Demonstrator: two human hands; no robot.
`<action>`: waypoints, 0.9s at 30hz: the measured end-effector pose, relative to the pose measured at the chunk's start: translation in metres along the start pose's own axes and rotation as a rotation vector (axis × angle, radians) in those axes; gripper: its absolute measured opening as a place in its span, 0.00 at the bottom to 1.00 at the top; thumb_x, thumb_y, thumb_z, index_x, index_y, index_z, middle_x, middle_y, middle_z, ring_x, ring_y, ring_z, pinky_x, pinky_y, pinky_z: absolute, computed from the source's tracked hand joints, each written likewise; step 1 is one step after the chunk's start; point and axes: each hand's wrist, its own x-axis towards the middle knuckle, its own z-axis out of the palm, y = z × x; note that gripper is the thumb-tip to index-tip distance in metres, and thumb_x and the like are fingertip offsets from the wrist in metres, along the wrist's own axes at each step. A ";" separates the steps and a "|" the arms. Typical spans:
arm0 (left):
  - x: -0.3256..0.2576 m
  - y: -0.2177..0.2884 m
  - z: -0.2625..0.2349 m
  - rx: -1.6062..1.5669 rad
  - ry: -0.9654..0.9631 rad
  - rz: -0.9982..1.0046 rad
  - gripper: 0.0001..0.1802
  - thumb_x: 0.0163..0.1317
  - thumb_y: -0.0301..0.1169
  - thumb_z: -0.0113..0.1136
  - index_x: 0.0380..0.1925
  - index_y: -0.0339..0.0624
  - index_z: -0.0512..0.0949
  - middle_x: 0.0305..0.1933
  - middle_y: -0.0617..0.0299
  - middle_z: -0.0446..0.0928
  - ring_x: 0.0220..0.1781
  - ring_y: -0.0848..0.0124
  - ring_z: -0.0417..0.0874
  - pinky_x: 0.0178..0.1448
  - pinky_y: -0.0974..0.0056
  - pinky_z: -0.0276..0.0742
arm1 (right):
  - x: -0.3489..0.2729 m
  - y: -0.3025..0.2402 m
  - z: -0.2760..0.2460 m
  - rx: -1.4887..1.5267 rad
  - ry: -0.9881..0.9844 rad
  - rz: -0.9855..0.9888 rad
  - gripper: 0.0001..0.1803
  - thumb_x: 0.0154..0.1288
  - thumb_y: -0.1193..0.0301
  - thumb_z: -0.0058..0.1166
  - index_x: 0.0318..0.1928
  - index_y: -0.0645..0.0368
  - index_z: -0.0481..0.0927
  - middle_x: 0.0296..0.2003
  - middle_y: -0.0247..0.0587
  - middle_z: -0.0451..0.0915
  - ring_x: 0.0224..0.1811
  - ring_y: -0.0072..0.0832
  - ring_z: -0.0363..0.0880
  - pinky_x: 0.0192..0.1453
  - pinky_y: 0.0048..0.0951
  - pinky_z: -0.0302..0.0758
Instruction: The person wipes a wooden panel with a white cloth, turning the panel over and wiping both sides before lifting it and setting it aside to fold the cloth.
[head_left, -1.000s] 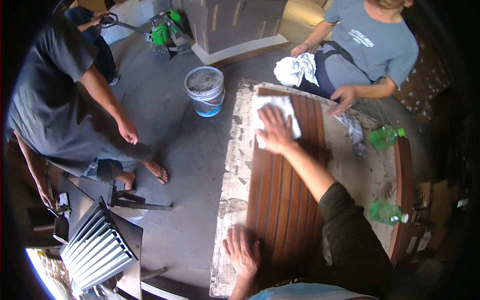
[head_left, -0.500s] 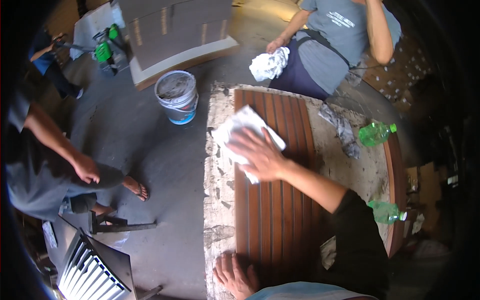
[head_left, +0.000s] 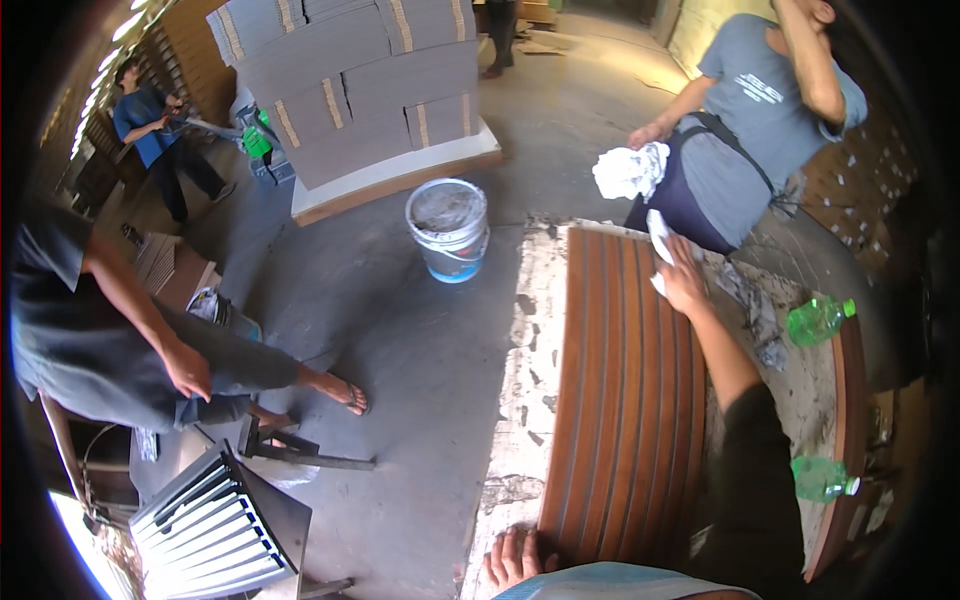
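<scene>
A brown slatted wooden panel [head_left: 620, 390] with dark grooves lies on a worn, whitish work table [head_left: 522, 370]. At the panel's far right corner, my right hand [head_left: 684, 278] grips a white cloth [head_left: 660, 240]. The cloth is folded up and partly hidden behind the fingers. My left hand [head_left: 515, 560] rests at the near left, where the panel meets the table's edge, its fingers spread and holding nothing. Right of the panel lies a crumpled grey-stained rag [head_left: 755, 308].
Green bottles [head_left: 820, 320] [head_left: 822, 480] lie along the table's right side. A bucket [head_left: 447, 235] stands on the floor beyond the table, before a stack of grey boards [head_left: 350, 90]. A person [head_left: 745, 140] at the far side holds a white cloth; another [head_left: 130, 330] sits at left.
My right hand has moved the cloth from the panel's upper middle to its far right corner. The view has shifted, showing more of the room's far side. My left hand stays at the near edge.
</scene>
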 end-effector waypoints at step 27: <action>0.015 -0.002 0.004 -0.037 -0.043 -0.080 0.29 0.54 0.45 0.56 0.55 0.44 0.71 0.59 0.49 0.68 0.63 0.46 0.63 0.66 0.41 0.53 | 0.017 -0.008 0.005 0.107 0.053 0.047 0.27 0.66 0.65 0.42 0.64 0.59 0.63 0.64 0.49 0.62 0.68 0.44 0.57 0.71 0.38 0.54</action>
